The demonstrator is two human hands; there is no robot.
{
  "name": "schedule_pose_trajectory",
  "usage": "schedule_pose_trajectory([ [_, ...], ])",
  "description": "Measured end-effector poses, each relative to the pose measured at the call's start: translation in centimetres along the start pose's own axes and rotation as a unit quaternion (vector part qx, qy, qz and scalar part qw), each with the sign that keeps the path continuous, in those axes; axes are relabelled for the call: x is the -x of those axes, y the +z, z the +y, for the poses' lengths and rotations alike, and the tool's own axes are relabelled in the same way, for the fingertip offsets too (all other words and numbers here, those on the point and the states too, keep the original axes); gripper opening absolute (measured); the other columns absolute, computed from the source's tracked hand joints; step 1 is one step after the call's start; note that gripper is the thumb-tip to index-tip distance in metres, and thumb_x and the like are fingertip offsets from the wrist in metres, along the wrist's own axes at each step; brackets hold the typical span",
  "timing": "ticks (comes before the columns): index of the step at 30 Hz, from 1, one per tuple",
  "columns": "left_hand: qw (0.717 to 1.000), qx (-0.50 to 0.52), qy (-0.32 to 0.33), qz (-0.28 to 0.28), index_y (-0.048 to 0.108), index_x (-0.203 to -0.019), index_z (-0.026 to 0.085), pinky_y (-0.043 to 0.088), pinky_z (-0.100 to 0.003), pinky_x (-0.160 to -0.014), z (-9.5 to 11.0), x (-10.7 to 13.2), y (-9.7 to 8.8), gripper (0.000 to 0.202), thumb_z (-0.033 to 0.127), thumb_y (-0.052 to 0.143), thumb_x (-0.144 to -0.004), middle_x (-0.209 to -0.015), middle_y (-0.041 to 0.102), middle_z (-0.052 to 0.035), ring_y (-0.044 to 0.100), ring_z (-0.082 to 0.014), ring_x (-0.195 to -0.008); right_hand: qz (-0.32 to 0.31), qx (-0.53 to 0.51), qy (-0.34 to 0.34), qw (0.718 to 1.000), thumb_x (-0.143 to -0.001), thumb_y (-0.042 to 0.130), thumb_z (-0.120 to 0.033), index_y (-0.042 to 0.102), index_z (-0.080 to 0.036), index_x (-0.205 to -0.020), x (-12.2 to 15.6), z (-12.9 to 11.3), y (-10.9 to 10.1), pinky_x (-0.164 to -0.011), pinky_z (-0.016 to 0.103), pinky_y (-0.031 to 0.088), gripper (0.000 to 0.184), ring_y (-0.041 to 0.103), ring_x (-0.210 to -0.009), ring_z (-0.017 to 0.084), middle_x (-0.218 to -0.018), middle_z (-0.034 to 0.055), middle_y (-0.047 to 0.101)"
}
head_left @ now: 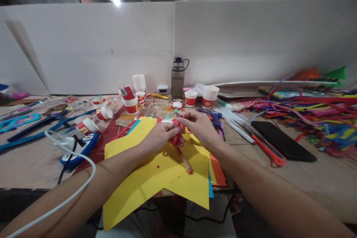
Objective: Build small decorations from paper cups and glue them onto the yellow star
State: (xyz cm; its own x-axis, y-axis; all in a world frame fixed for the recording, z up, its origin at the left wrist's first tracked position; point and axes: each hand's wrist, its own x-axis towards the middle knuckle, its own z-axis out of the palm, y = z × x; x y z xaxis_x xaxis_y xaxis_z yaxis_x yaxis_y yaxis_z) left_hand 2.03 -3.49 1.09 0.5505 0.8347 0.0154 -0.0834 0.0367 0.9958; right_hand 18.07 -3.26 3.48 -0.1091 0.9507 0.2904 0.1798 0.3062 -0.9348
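Note:
My left hand (169, 133) is closed, thumb against fingers, on a small red paper piece (175, 140) above the yellow paper. My right hand (199, 124) meets it from the other side, its thumb and fingers pinched on the upper part of the same red piece. A thin greyish strip with a teal tip shows just beyond the fingers; its kind cannot be made out. Under both hands lie large yellow sheets (139, 174) with a notched front edge. A clear pen with a red end (186, 164) rests on them, beside a tiny red scrap (158, 166).
Paper cups (190, 99) stand at the back, one holding red pens (128, 93). Behind them is a water bottle (177, 81). To the right lie a glue gun (213, 118), an orange utility knife (269, 148), a black phone (281, 140) and colourful pipe cleaners (329, 119). A white cable (83, 189) crosses my left forearm.

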Motion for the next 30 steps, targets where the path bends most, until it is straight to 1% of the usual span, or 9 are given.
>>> schedule_pose_trajectory([
  [5,1.000,0.007,-0.001,0.004,0.062,-0.077,0.012,0.050,-0.028,-0.062,0.31,0.22,0.28,0.037,0.048,0.066,-0.077,-0.068,0.068,-0.0063,0.063,-0.0147,-0.058,0.005,0.001,-0.003,1.000,-0.072,0.071,-0.037,0.059,-0.017,-0.067,-0.03,0.02,-0.04,-0.067,0.028,0.042,0.024,0.052,-0.067,0.013,-0.069,-0.0005,0.058],
  [9,1.000,0.006,-0.006,0.011,0.061,-0.075,0.012,0.051,-0.029,-0.062,0.53,0.35,0.49,0.038,0.049,0.067,-0.075,-0.068,0.068,-0.0063,0.063,-0.0156,-0.058,0.006,0.003,-0.006,1.000,-0.070,0.071,-0.040,0.059,-0.017,-0.066,-0.06,0.04,-0.02,-0.064,0.028,0.042,0.026,0.052,-0.066,0.013,-0.068,-0.0003,0.058],
  [14,1.000,-0.001,-0.011,0.021,0.062,-0.077,0.012,0.048,-0.026,-0.061,0.47,0.28,0.46,0.036,0.047,0.067,-0.076,-0.068,0.069,-0.0066,0.063,-0.0139,-0.058,0.011,-0.007,0.001,1.000,-0.068,0.072,-0.042,0.058,-0.017,-0.066,0.00,-0.10,0.07,-0.062,0.027,0.042,0.029,0.051,-0.064,0.013,-0.066,-0.0008,0.057],
  [20,1.000,-0.028,0.004,0.007,0.064,-0.078,0.012,0.046,-0.024,-0.059,0.16,0.07,0.08,0.036,0.048,0.064,-0.079,-0.069,0.070,-0.0069,0.063,-0.0133,-0.057,0.002,-0.014,0.003,1.000,-0.070,0.071,-0.041,0.060,-0.017,-0.071,0.04,-0.12,0.07,-0.064,0.027,0.042,0.027,0.051,-0.065,0.012,-0.069,-0.0011,0.058],
  [26,1.000,-0.016,-0.010,0.012,0.064,-0.082,0.012,0.048,-0.026,-0.059,0.23,0.20,0.21,0.034,0.045,0.064,-0.080,-0.068,0.069,-0.0063,0.063,-0.0140,-0.056,0.008,-0.010,-0.014,1.000,-0.071,0.070,-0.041,0.062,-0.017,-0.074,0.01,0.05,-0.03,-0.065,0.029,0.043,0.025,0.054,-0.067,0.014,-0.071,0.0004,0.061],
  [30,1.000,-0.016,-0.005,0.005,0.063,-0.080,0.012,0.048,-0.026,-0.060,0.25,0.26,0.22,0.034,0.045,0.063,-0.080,-0.069,0.069,-0.0068,0.064,-0.0145,-0.057,0.021,0.003,-0.018,1.000,-0.072,0.069,-0.040,0.062,-0.017,-0.071,0.08,-0.19,-0.09,-0.066,0.030,0.044,0.024,0.055,-0.067,0.014,-0.071,0.0011,0.062],
])
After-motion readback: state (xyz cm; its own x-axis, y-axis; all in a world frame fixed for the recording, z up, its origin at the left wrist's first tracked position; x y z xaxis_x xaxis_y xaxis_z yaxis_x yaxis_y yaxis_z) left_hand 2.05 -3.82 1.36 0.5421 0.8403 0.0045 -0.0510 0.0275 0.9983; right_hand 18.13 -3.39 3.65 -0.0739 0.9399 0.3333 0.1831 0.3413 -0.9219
